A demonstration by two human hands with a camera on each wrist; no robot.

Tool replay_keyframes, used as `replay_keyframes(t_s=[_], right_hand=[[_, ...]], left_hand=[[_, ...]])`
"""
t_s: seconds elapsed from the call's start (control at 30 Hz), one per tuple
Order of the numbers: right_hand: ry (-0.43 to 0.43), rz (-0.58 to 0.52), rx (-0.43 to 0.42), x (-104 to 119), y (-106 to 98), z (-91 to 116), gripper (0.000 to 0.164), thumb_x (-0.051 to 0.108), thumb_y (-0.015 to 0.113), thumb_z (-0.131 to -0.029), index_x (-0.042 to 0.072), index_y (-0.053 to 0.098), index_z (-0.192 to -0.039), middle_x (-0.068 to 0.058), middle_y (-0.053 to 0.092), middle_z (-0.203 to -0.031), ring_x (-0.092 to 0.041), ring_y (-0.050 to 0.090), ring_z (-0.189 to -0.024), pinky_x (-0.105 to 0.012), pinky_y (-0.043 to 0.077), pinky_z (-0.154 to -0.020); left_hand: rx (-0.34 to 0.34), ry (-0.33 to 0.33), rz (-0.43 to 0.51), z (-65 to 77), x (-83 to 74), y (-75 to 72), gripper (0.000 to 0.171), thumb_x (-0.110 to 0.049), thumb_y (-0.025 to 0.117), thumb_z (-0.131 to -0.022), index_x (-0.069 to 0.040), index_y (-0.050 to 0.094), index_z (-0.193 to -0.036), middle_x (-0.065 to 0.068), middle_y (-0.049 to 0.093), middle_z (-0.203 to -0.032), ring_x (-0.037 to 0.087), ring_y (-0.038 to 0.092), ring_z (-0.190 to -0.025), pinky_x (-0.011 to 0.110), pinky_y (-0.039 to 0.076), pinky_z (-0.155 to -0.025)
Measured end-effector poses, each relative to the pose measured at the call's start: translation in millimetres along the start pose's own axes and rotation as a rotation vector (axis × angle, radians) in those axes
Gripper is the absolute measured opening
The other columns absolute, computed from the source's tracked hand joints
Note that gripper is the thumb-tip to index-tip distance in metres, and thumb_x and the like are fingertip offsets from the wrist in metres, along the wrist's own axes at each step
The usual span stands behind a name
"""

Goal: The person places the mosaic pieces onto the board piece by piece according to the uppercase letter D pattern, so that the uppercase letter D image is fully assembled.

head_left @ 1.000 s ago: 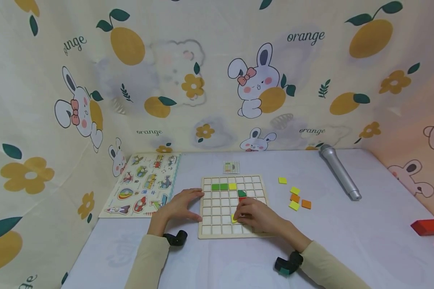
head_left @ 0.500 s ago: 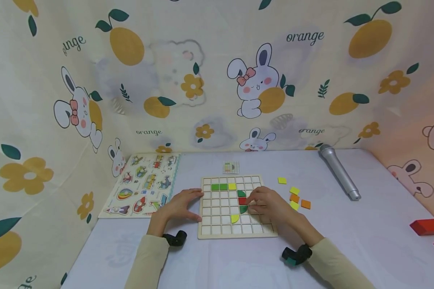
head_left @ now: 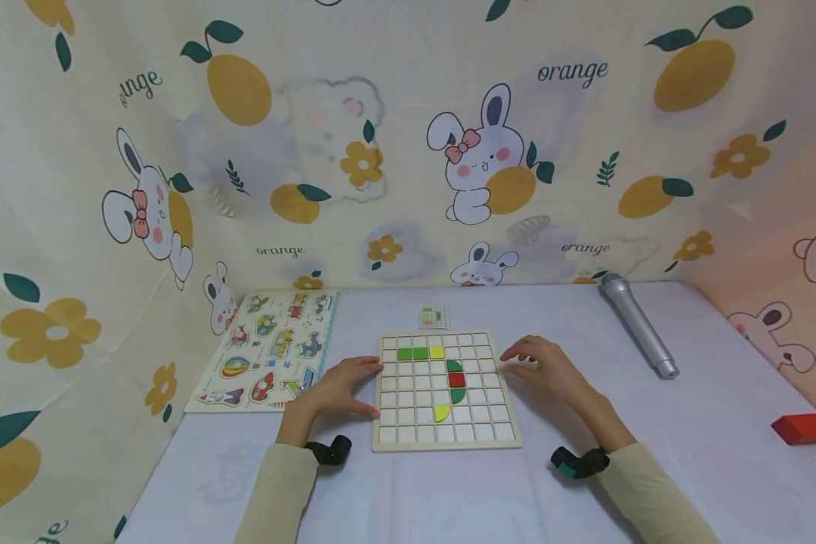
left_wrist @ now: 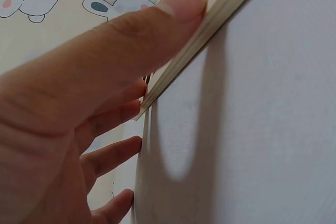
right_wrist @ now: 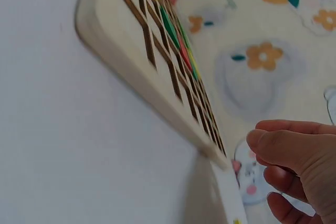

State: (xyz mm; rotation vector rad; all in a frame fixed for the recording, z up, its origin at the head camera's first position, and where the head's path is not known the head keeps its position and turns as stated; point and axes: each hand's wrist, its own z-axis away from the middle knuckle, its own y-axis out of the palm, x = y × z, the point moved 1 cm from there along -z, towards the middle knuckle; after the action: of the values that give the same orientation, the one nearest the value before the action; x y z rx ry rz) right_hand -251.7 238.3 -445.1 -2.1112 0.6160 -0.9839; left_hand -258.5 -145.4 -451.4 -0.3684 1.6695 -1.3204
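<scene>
The room is closed in by a cloth (head_left: 394, 45) printed with rabbits, oranges and flowers, hung at the back and on both sides. Inside it, a table (head_left: 442, 499) is covered in white. At its left rear a picture puzzle (head_left: 265, 347) is laid flat. Nearer the middle, a pale gridded board (head_left: 406, 415) is laid flat on the table. At the right rear, a silver microphone (head_left: 639, 325) is set down at a slant.

The board's left edge is touched by the left hand (head_left: 335, 389), its thumb and fingers spread and unclenched. The right hand (head_left: 547, 372) is held just beside the right edge, released, its fingers loosely bent. Black devices (head_left: 578, 462) are worn at both wrists.

At the far right, 2 red blocks (head_left: 805, 428) are seen. Behind the board a small card (head_left: 434, 316) is placed. In the board's grid, 2 green squares (head_left: 420, 353) and 1 yellow square (head_left: 437, 353) are lined up; below, 1 red square (head_left: 456, 380) is flanked by 2 rounded green tiles (head_left: 454, 366), and 1 rounded yellow tile (head_left: 442, 413) is set nearest the front.
</scene>
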Motion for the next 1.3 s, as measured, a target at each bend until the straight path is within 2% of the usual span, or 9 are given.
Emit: replay_keyframes(t_s=[0.3,0.47,0.63,0.97,1.3], right_hand=[[0.196,0.047,0.022,-19,-20,17,0.016,0.003,0.073,-0.078,0.009,0.071,-0.093,-0.003,0.064,-0.092,-0.019,0.054,-0.081,-0.037,0.052,-0.070],[0.265,0.055,0.051,-28,-30,28,0.015,0.007,0.072,-0.080,0.008,0.070,-0.095,-0.003,0.062,-0.092,-0.019,0.052,-0.081,-0.029,0.049,-0.067],[0.279,0.059,0.058,-34,-34,36,0.016,0.011,0.074,-0.079,0.008,0.071,-0.094,-0.003,0.062,-0.089,-0.016,0.051,-0.077,-0.021,0.047,-0.060],[0.307,0.082,0.145,-35,-36,41,0.018,0.011,0.074,-0.079,0.007,0.069,-0.096,-0.001,0.060,-0.085,-0.014,0.048,-0.072,-0.021,0.043,-0.057],[0.336,0.097,0.152,-40,-35,41,0.019,0.013,0.073,-0.080,0.006,0.069,-0.097,-0.004,0.057,-0.085,-0.015,0.047,-0.073,-0.021,0.042,-0.057]], left_hand=[[0.015,-0.013,0.001,-1.1,1.3,0.1,0.082,-0.042,0.080,-0.070,-0.009,0.046,-0.137,0.007,0.037,-0.147,0.031,0.031,-0.135,0.048,0.027,-0.110],[0.017,-0.025,0.002,-0.4,-1.0,-1.4,0.082,-0.042,0.080,-0.069,-0.011,0.046,-0.137,0.006,0.036,-0.147,0.030,0.031,-0.135,0.048,0.027,-0.110],[0.016,-0.024,0.009,0.0,-1.3,-1.5,0.082,-0.041,0.080,-0.069,-0.010,0.046,-0.137,0.007,0.036,-0.147,0.031,0.031,-0.135,0.048,0.027,-0.110],[0.021,-0.024,0.010,0.3,-2.2,-1.7,0.082,-0.041,0.080,-0.070,-0.010,0.045,-0.138,0.007,0.036,-0.147,0.030,0.030,-0.135,0.048,0.026,-0.111],[0.020,-0.030,0.003,-0.1,-1.4,-1.2,0.082,-0.042,0.079,-0.070,-0.010,0.046,-0.137,0.006,0.036,-0.147,0.029,0.029,-0.136,0.047,0.026,-0.111]])
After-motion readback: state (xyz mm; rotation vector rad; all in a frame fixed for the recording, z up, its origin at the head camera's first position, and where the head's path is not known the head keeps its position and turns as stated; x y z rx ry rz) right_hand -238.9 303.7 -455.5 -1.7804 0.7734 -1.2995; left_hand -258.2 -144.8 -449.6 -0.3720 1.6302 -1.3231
